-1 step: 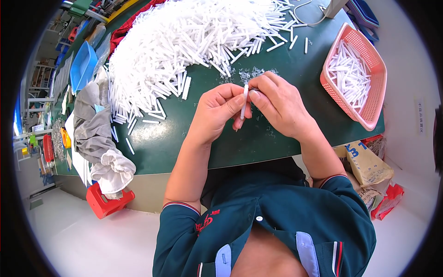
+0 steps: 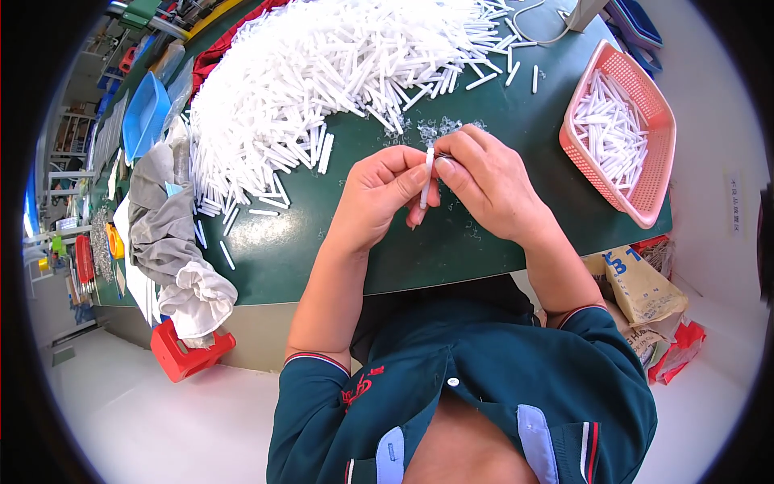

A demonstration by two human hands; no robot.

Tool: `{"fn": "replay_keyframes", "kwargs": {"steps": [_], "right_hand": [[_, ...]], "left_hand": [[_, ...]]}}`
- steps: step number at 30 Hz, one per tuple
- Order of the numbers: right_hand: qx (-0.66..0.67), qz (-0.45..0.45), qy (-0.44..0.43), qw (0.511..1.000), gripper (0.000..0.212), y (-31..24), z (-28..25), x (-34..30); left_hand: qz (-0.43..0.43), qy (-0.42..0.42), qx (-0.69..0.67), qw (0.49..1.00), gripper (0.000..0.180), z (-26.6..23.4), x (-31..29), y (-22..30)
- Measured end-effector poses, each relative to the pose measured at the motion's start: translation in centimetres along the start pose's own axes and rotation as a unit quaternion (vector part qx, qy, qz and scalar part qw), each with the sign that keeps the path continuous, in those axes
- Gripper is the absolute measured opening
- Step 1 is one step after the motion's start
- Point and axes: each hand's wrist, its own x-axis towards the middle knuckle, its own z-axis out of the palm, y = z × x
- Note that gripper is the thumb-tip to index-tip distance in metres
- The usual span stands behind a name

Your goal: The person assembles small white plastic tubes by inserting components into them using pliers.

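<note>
Over the green table [image 2: 500,258], my left hand [image 2: 372,198] pinches a slim white plastic tube [image 2: 427,185] between thumb and fingers, its length roughly upright in the picture. My right hand [image 2: 496,185] is closed at the tube's upper end, thumb and forefinger pressed together. A small dark sliver shows between those fingers, too little to name. Just beyond my fingers lie thin curly clear shavings [image 2: 439,129]. A large heap of similar white tubes [image 2: 322,73] spreads across the far and left part of the table.
At the right stands a pink perforated basket [image 2: 663,153] with many white tubes inside. On the left are a blue tray [image 2: 145,117], a grey cloth [image 2: 161,210] and a white cloth [image 2: 197,298]. A red stool [image 2: 181,355] and paper sacks [image 2: 645,286] sit below table height.
</note>
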Motion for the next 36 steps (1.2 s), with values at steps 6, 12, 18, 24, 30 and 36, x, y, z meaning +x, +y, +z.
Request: {"fn": "replay_keyframes", "kwargs": {"steps": [6,12,18,24,30,36], "right_hand": [[0.006,-0.002,-0.007,1.0,0.019,0.16,-0.05,-0.05],[0.002,-0.003,-0.014,1.0,0.019,0.14,-0.09,-0.03],[0.018,-0.006,-0.006,1.0,0.018,0.13,0.04,-0.07],[0.003,-0.011,-0.004,1.0,0.017,0.0,-0.06,-0.03],[-0.012,-0.016,0.004,1.0,0.018,0.18,0.07,-0.1],[-0.037,-0.016,-0.003,0.999,0.019,0.12,-0.05,-0.02]], "left_hand": [[-0.003,-0.003,0.006,1.0,0.018,-0.03,0.0,0.01],[-0.006,-0.007,0.008,1.0,0.019,-0.07,-0.03,0.1],[-0.015,-0.014,0.001,1.0,0.019,-0.18,0.01,0.06],[-0.016,-0.013,0.005,1.0,0.019,-0.11,-0.08,0.13],[-0.015,-0.011,0.011,1.0,0.018,-0.13,0.0,-0.05],[-0.005,-0.006,0.037,0.999,0.017,-0.09,-0.08,0.06]]}}
